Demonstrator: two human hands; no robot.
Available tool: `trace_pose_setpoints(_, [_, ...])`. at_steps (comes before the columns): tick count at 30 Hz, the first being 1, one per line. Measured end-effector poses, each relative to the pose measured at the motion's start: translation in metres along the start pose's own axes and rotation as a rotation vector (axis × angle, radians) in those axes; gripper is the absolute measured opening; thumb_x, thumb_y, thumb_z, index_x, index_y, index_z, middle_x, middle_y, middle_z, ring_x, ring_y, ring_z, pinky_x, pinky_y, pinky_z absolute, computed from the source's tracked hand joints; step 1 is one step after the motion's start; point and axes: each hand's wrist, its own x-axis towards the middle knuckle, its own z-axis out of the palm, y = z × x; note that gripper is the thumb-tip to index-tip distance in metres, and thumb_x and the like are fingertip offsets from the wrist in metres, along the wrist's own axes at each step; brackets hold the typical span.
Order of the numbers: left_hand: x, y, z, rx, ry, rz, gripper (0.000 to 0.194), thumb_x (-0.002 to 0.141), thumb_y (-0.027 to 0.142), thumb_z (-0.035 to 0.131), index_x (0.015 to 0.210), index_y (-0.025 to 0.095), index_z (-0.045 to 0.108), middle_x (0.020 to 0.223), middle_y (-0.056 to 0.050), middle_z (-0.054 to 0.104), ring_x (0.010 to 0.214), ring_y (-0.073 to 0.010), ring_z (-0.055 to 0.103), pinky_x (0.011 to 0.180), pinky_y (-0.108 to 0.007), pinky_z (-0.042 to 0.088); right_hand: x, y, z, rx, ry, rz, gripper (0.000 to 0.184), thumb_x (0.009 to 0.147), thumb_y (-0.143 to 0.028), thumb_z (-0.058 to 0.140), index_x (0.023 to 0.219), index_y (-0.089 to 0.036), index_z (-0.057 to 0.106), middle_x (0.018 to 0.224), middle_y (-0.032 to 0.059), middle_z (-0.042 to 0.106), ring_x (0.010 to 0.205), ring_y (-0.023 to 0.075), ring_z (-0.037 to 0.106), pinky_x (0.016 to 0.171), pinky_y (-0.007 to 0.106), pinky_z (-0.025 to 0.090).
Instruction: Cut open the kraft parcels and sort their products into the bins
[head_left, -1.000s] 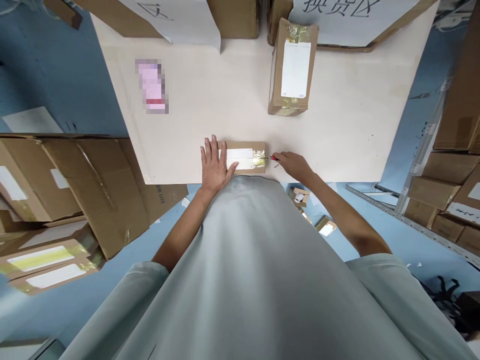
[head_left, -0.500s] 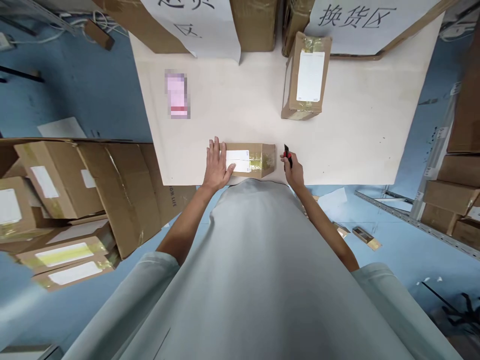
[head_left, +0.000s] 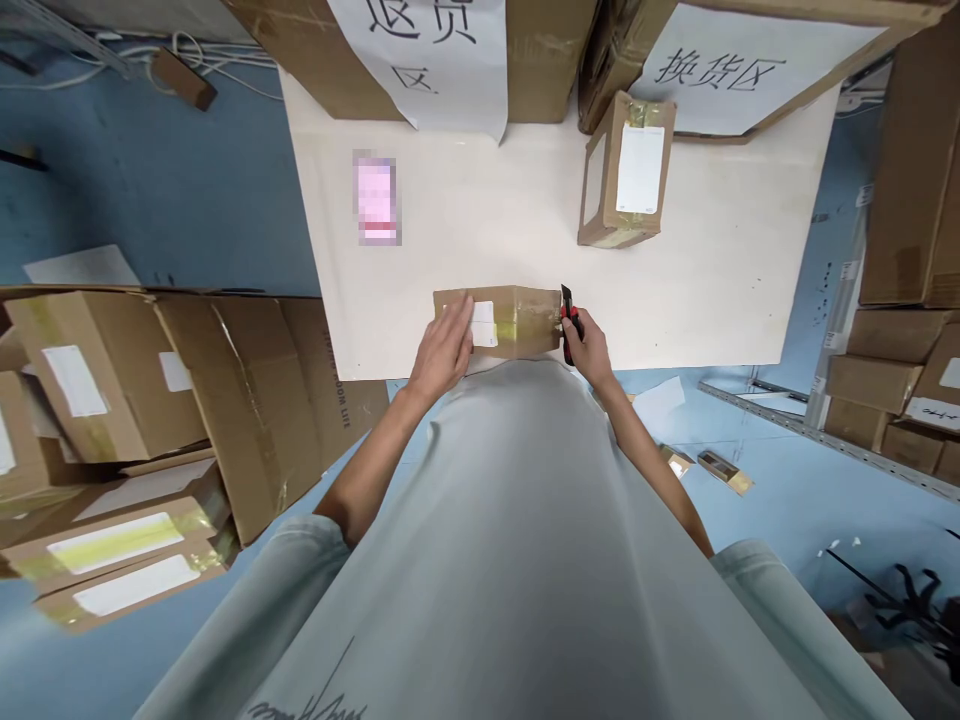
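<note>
A small brown cardboard box point(head_left: 529, 320) with a white label and yellowish tape lies near the front edge of the white table point(head_left: 697, 310). My left hand point(head_left: 448, 345) rests flat on its left part, fingers stretched over the label. In my right hand point(head_left: 587, 348) is a red and black box cutter point(head_left: 571, 318), its tip pointing away from me. The cutter is at the box's right end; whether the blade touches the cardboard I cannot tell.
A taller taped box point(head_left: 637, 175) stands at the back right, before a large carton point(head_left: 720, 75) with a handwritten sheet. Another carton point(head_left: 544, 70) stands beside it. A blurred pink item point(head_left: 376, 200) lies at left. On the floor, a big carton point(head_left: 255, 400) holds several boxes.
My left hand has shifted from the box's left end further onto its top. The cutter in my right hand has come up to the box's right end. The view has shifted slightly.
</note>
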Motion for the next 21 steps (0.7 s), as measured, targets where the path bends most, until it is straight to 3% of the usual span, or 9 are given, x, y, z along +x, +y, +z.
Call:
trace_pose_setpoints(4, [-0.009, 0.019, 0.0, -0.082, 0.073, 0.017, 0.071, 0.121, 0.063, 0.026, 0.181, 0.027, 0.04, 0.188, -0.012, 0.038, 0.176, -0.0301, 0.035, 0.145, -0.055, 0.032, -0.015, -0.038, -0.006, -0.088, -0.004, 0.043, 0.056, 0.118, -0.056, 0.022, 0.144, -0.023, 0.059, 0.11, 0.0103, 0.077, 0.096, 0.0281, 0.072, 0.09, 0.037, 0.056])
trace_pose_setpoints(8, [-0.005, 0.019, 0.01, -0.193, 0.096, -0.027, 0.071, 0.121, 0.061, 0.03, 0.182, 0.026, 0.039, 0.186, -0.011, 0.042, 0.174, -0.0302, 0.04, 0.145, -0.055, 0.034, -0.027, -0.07, -0.019, -0.229, 0.037, 0.091, 0.059, 0.119, -0.053, 0.017, 0.153, -0.025, 0.056, 0.111, 0.0112, 0.079, 0.095, 0.0312, 0.073, 0.089, 0.038, 0.055])
trace_pose_setpoints(13, [-0.001, 0.018, 0.018, -0.385, 0.019, -0.1, 0.066, 0.117, 0.057, 0.046, 0.175, 0.026, 0.05, 0.176, -0.012, 0.058, 0.158, -0.0307, 0.061, 0.123, -0.052, 0.061, -0.03, -0.081, -0.027, -0.348, 0.056, 0.096, 0.059, 0.12, -0.048, 0.018, 0.16, -0.026, 0.054, 0.117, 0.0143, 0.081, 0.1, 0.0355, 0.075, 0.089, 0.041, 0.055])
trace_pose_setpoints(17, [0.014, 0.021, 0.006, -0.412, 0.108, -0.197, 0.05, 0.117, 0.052, 0.053, 0.155, 0.024, 0.069, 0.158, -0.013, 0.072, 0.137, -0.0294, 0.075, 0.11, -0.047, 0.068, -0.034, -0.083, -0.029, -0.351, 0.164, 0.051, 0.058, 0.119, -0.048, 0.024, 0.156, -0.023, 0.063, 0.135, 0.0192, 0.078, 0.114, 0.0364, 0.074, 0.093, 0.043, 0.058])
trace_pose_setpoints(19, [0.032, 0.02, -0.006, -0.397, 0.155, -0.194, 0.044, 0.116, 0.05, 0.058, 0.147, 0.024, 0.074, 0.153, -0.012, 0.074, 0.132, -0.0278, 0.076, 0.106, -0.044, 0.068, -0.041, -0.089, -0.028, -0.386, 0.209, 0.076, 0.061, 0.12, -0.049, 0.023, 0.156, -0.022, 0.064, 0.142, 0.0216, 0.076, 0.119, 0.0376, 0.075, 0.095, 0.044, 0.058])
trace_pose_setpoints(21, [0.054, 0.017, -0.017, -0.394, 0.129, -0.152, 0.038, 0.111, 0.048, 0.068, 0.138, 0.023, 0.08, 0.146, -0.011, 0.078, 0.124, -0.0273, 0.078, 0.104, -0.043, 0.069, -0.051, -0.097, -0.025, -0.403, 0.192, 0.113, 0.064, 0.12, -0.051, 0.022, 0.16, -0.021, 0.062, 0.139, 0.0215, 0.078, 0.119, 0.0384, 0.076, 0.096, 0.045, 0.06])
